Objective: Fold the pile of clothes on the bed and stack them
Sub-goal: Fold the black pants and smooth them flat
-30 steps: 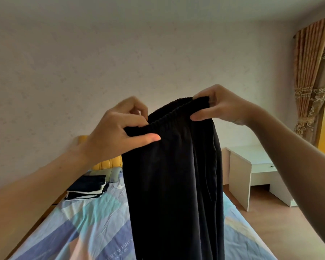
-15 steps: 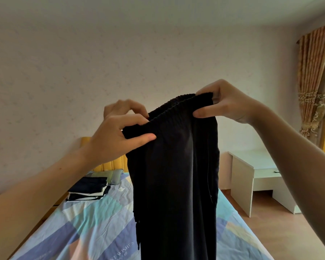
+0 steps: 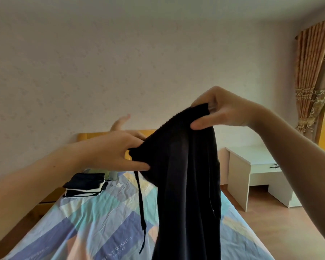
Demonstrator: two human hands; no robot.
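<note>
The left hand [image 3: 118,152] has dropped lower, tilting the black trousers' [image 3: 188,184] waistband; the right hand [image 3: 221,109] pinches the upper end. Left grip — probably pinching — hangs them straight above the bed [image 3: 101,222], beyond which sits the folded stack [image 3: 86,184].

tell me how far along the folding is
Done: a stack of folded clothes sits near the head of the bed. In hand: black trousers, held up unfolded at the waistband by left hand and right hand. Left: fold and stack them.
</note>
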